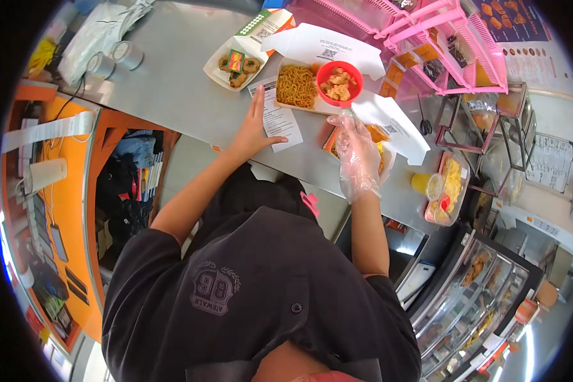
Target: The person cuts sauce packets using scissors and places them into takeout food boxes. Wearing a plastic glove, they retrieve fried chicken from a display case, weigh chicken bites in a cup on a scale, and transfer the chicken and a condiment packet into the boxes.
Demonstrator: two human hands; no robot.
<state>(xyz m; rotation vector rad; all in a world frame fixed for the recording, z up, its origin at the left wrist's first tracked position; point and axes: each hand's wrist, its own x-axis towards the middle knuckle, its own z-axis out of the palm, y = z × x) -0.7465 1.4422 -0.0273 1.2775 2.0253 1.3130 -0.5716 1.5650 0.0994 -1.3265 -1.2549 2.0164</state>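
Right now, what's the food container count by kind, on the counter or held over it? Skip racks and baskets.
Open paper boxes or trays: 3 (noodle box, tray of ring-shaped food, box by the right hand)
Clear plastic trays: 1 (yellow food tray)
Small cups: 1 (yellow cup)
Red scoops: 1 (red scoop, held)
Total: 6
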